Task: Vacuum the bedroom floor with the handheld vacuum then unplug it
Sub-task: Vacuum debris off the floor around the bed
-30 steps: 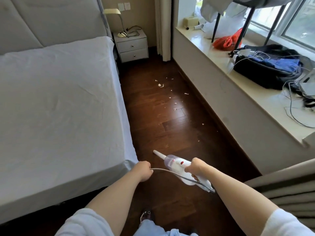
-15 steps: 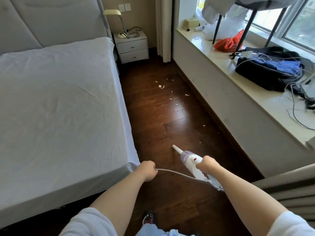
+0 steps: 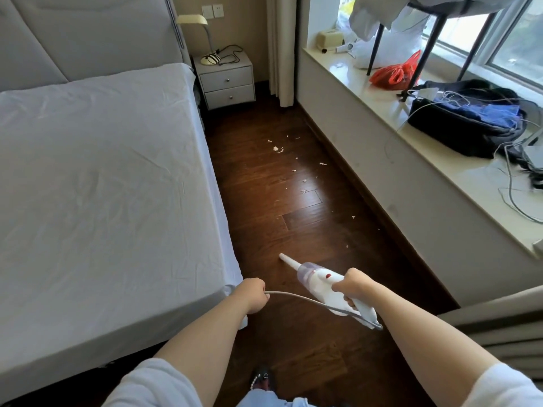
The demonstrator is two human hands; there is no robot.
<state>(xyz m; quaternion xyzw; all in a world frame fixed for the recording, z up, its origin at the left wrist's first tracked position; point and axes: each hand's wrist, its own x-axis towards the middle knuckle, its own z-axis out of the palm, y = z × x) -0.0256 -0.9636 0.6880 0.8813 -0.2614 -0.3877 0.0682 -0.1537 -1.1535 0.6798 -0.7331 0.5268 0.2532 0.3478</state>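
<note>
We see a white plastic handheld vacuum (image 3: 329, 284) with a clear dust cup and slim nozzle angled down at the dark wooden floor (image 3: 293, 207), its grey cord (image 3: 296, 296) trailing left; white scraps (image 3: 277, 149) lie farther ahead.

A floor (image 3: 293, 201) lane runs open between bed (image 3: 102, 186) and window ledge (image 3: 382, 148), ending at the nightstand (image 3: 227, 82).

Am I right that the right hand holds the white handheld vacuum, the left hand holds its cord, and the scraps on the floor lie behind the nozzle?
Not quite. The head view shows the scraps lying ahead of the nozzle, farther up the floor toward the nightstand. The rest holds: the right hand holds the white handheld vacuum and the left hand holds its cord.
</note>
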